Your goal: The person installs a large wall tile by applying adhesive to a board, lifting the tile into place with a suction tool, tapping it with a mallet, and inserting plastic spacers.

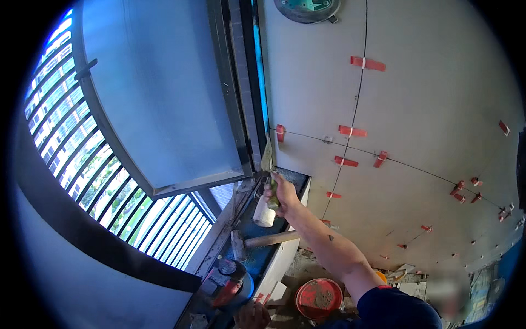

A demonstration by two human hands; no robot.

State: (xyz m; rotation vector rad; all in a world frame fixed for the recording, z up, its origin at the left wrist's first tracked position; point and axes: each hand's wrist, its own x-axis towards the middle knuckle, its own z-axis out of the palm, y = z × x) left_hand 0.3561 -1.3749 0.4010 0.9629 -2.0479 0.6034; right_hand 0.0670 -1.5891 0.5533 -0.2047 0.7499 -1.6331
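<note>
My right hand (282,193) is closed round the handle of a trowel (267,157), whose narrow, mortar-smeared blade points up into the corner between the window frame and the tiled wall (427,109). Just under that hand, a white cylindrical thing (264,214) lies on the window sill. A hammer (268,239) with a wooden handle rests further down the same sill. Only part of my left hand (252,316) shows at the lower edge, beside a small red and white piece (263,299); its fingers are too dark to make out.
Red levelling wedges (352,131) line the tile joints. A green suction cup (309,6) sits high on the wall. At the left, a window sash (159,98) stands before dark bars. A red and black power tool (227,288) lies on the sill; below stands a red bucket (319,299) with mortar.
</note>
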